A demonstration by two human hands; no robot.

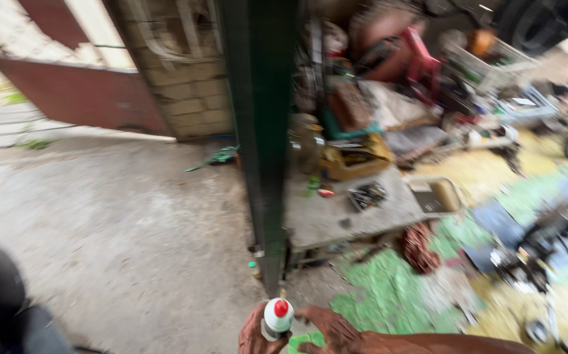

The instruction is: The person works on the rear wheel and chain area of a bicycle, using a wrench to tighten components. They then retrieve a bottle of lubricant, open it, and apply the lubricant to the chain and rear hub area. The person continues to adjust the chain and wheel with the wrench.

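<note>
Two hands show at the bottom edge, and one bottle between them. The left hand (252,335) is curled around the small white bottle (276,318), fingers wrapped on its side; the right hand (332,328) lies just beside it, fingers bent toward the bottle, though blur hides whether they touch. The bottle stands upright, white-bodied with one red cap on top, low in the middle of the view, just in front of a single dark green post (261,131). Behind the post sits one low grey table (336,216) carrying a yellow box (356,160)
</note>
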